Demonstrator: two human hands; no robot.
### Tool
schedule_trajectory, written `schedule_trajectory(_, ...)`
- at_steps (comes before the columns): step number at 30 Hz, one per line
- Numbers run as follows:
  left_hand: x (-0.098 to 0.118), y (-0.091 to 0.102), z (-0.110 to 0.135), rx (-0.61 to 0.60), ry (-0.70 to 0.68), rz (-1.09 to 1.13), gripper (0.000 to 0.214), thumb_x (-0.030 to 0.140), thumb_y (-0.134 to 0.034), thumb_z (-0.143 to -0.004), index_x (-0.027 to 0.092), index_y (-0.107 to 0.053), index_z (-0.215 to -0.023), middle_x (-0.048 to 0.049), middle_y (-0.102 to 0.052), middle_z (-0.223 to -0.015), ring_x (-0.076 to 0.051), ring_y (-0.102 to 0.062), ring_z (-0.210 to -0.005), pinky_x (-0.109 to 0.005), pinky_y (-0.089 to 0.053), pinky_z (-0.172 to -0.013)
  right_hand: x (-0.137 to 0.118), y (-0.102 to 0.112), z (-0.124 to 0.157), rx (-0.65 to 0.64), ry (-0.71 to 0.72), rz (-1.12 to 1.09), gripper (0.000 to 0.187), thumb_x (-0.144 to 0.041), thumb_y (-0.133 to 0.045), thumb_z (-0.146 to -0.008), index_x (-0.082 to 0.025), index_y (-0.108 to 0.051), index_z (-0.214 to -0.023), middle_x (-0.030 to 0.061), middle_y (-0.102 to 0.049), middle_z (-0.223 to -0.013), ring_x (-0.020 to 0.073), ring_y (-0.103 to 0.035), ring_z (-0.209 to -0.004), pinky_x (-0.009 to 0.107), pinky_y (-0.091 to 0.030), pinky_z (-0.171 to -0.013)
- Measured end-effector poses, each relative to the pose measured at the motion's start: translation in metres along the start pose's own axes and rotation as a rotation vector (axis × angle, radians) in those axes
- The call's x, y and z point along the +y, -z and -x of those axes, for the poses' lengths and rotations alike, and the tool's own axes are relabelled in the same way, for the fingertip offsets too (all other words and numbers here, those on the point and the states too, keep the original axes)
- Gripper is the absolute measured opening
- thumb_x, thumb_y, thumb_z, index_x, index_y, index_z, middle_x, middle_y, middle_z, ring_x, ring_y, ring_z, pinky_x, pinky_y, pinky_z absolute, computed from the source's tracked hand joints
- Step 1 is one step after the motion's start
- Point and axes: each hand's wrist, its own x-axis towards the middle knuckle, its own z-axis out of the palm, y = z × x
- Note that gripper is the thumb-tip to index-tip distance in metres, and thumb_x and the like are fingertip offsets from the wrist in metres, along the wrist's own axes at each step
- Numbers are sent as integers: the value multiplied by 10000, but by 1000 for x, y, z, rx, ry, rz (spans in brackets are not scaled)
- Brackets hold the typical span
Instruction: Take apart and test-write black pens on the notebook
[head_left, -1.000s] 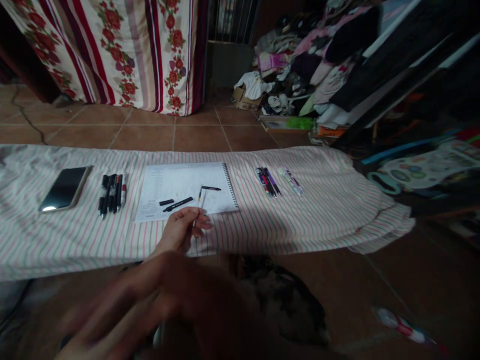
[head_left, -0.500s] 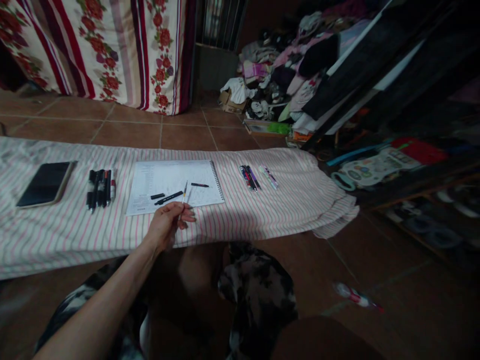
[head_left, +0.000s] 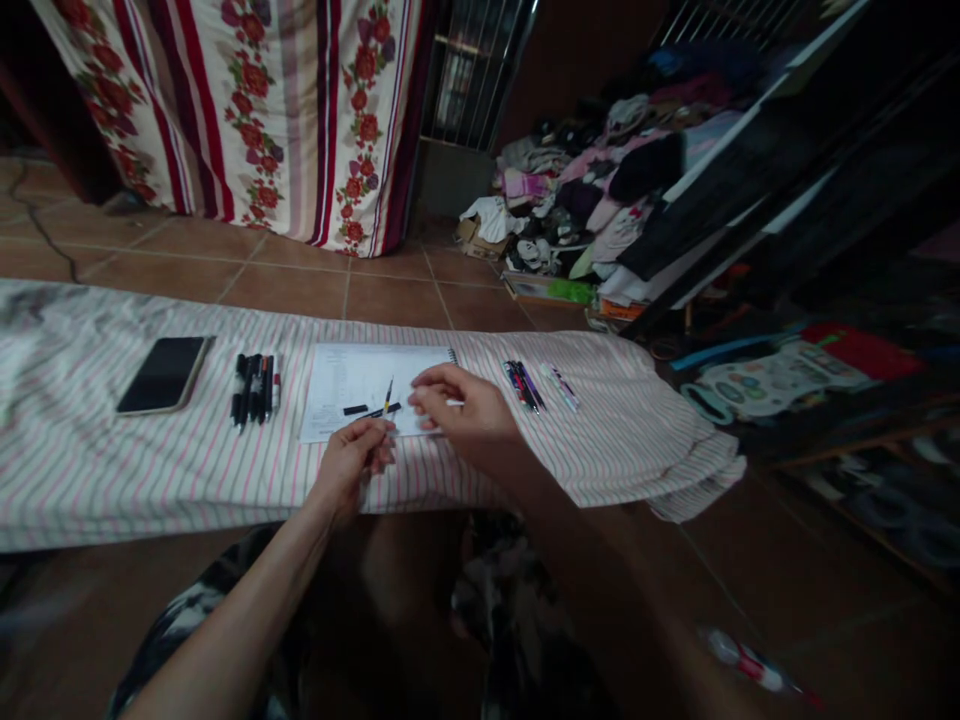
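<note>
My left hand point(head_left: 354, 452) pinches a thin pen refill point(head_left: 388, 398) with a yellow band and a dark tip pointing up, over the near edge of a spiral notebook point(head_left: 337, 372). On the page lie a black pen cap point(head_left: 355, 410) and a black pen barrel point(head_left: 395, 408), partly behind the refill. My right hand point(head_left: 465, 410) hovers above the notebook's right side, fingers bent and apart, a little right of the refill. It covers the spot where a short black pen piece lay; that piece is hidden.
A phone point(head_left: 163, 375) and a row of black pens point(head_left: 255, 390) lie left of the notebook. Coloured pens point(head_left: 525, 388) and paler pens point(head_left: 562, 388) lie to its right on the striped cloth point(head_left: 630, 430). A bottle point(head_left: 750, 662) is on the floor.
My right hand has come in from the right over the notebook. My left hand still holds the refill. The view has shifted, so the scene sits further right and lower.
</note>
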Motion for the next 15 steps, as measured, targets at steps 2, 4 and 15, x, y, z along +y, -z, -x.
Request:
schedule_trajectory(2,2,2,-1,31,-4,-9,268,318,-707,-593,97,-634,-726,26,-533,-458,-49,-422,-355,-164,-267,-352,19,11,-23,42,-5,387,168,-167,-541,-773,-172,-655,-895,31,-649,-804,172,-590,-784,314,-437,-756)
schedule_trajectory(4,4,4,-3,53,-10,-21,286,318,-715,-584,95,-637,-746,40,-508,-437,-42,-401,-352,-161,-280,-361,44,18,-41,32,-91,642,220,-158,-507,-769,-189,-671,-913,43,-668,-839,175,-591,-797,296,-420,-749)
schedule_trajectory(15,16,10,-21,74,-40,-92,312,299,-719,-606,93,-646,-829,-11,-583,-592,-69,-487,-452,-162,-304,-372,127,7,-67,0,-70,800,235,-268,-584,-739,-221,-689,-944,72,-641,-939,191,-551,-910,282,-378,-832)
